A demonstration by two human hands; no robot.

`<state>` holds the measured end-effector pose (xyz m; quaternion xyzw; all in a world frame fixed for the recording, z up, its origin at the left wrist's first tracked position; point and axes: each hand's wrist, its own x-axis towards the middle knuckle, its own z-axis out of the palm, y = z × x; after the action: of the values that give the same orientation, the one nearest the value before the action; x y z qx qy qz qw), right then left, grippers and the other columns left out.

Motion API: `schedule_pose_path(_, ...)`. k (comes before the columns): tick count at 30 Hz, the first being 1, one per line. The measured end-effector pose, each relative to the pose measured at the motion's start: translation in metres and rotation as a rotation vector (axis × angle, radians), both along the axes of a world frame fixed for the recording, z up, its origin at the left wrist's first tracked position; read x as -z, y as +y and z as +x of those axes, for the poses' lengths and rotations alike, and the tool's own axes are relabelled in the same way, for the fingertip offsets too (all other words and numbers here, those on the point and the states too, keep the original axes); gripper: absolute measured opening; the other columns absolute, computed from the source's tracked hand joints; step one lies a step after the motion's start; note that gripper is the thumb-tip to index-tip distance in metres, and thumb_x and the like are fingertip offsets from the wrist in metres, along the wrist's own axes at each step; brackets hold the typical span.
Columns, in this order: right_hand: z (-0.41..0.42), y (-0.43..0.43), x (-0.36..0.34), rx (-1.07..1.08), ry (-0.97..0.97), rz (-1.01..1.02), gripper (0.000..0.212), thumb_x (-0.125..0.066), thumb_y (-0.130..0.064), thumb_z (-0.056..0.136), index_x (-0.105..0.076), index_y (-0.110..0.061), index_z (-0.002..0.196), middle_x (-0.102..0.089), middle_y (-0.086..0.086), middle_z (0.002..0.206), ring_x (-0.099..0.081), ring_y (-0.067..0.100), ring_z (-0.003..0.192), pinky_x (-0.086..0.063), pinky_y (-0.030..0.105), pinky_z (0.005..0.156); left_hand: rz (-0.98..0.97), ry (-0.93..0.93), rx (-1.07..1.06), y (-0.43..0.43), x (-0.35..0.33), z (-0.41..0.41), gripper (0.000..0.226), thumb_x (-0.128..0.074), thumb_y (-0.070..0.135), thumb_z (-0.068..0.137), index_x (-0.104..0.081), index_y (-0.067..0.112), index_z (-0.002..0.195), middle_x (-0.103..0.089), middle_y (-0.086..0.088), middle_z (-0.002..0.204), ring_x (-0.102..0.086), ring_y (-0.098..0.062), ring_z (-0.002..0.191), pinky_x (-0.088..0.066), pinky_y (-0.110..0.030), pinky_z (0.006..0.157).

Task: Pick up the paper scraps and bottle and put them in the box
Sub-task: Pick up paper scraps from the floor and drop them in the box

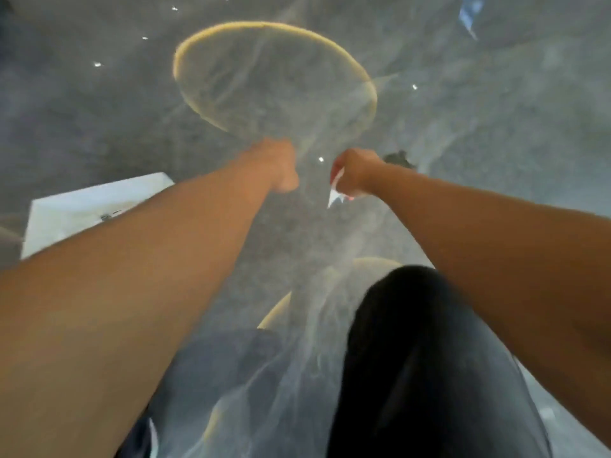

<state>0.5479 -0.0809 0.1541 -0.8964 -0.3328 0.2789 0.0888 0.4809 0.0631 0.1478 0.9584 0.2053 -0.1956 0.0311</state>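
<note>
Here, paper scrap (334, 192) in right hand (355, 175)

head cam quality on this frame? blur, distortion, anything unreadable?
Head view: heavy motion blur throughout, grey floor streaked; wide-angle stretch makes both forearms balloon toward the bottom edge. Left hand is a soft closed fist, contents unreadable. Right hand is closed on a white paper scrap, edges smeared. White box at left is bright, nearly washed out. Small white floor specks are too blurred to identify.

Motion blur smears the floor (99, 104); the white box (82, 209) is partly hidden behind the left forearm (148, 259).
</note>
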Motion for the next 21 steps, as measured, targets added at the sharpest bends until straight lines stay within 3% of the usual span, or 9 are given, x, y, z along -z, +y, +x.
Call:
schedule_pose_path(6,-0.081,0.173,0.022,-0.122,0.114,0.115,0.034,-0.062,-0.002,0.076,-0.071,-0.016,0.105,-0.073,0.009,0.107,-0.067,0.025,0.102,-0.051,0.025,0.077,0.018,0.054,-0.164,0.146,-0.010,-0.110,0.032,-0.058,0.017,0.077,-0.068,0.003,0.104,-0.067,-0.024,0.111,-0.063,-0.041,0.103,-0.052,-0.040,0.083)
schedule_pose_path(10,-0.149,0.262,0.050,-0.155,0.223,0.304,0.029,-0.059,-0.012,0.078,-0.068,-0.019,0.104,-0.071,0.006,0.108,-0.067,0.022,0.099,-0.050,0.022,0.083,-0.042,0.053,-0.391,0.220,0.003,-0.184,0.024,-0.061,0.013,0.076,-0.070,0.011,0.097,-0.067,-0.018,0.112,-0.063,-0.039,0.099,-0.053,-0.038,0.082)
schedule_pose_path(13,-0.181,0.297,0.076,-0.148,0.336,0.396,0.046,-0.068,-0.018,0.074,-0.057,-0.024,0.118,-0.060,0.002,0.102,-0.060,0.015,0.078,-0.048,0.012,0.063,-0.179,0.130,-0.682,0.244,0.028,-0.213,0.050,-0.070,0.015,0.071,-0.055,0.020,0.119,-0.057,-0.010,0.113,-0.062,-0.032,0.088,-0.058,-0.037,0.062)
schedule_pose_path(16,-0.186,0.291,0.102,-0.201,0.247,0.388,0.048,-0.058,-0.010,0.076,-0.054,-0.019,0.123,-0.054,0.009,0.117,-0.061,0.028,0.095,-0.055,0.033,0.077,-0.216,0.171,-0.813,0.245,0.057,-0.234,0.085,-0.079,0.023,0.067,-0.030,0.030,0.136,-0.055,-0.011,0.111,-0.063,-0.026,0.080,-0.059,-0.038,0.060)
schedule_pose_path(18,-0.185,0.279,0.112,-0.229,0.177,0.364,0.044,-0.052,-0.006,0.078,-0.058,-0.015,0.120,-0.053,0.012,0.122,-0.058,0.031,0.103,-0.054,0.040,0.085,-0.191,0.164,-0.790,0.238,0.070,-0.244,0.083,-0.078,0.021,0.069,-0.031,0.026,0.137,-0.055,-0.013,0.118,-0.062,-0.028,0.083,-0.058,-0.038,0.061)
schedule_pose_path(21,-0.184,0.267,0.107,-0.294,0.141,0.394,0.040,-0.051,-0.003,0.079,-0.059,-0.012,0.117,-0.054,0.012,0.118,-0.056,0.031,0.105,-0.052,0.039,0.086,-0.157,0.216,-0.733,0.223,0.069,-0.247,0.072,-0.075,0.018,0.073,-0.037,0.018,0.135,-0.050,-0.013,0.127,-0.056,-0.030,0.088,-0.056,-0.036,0.060)
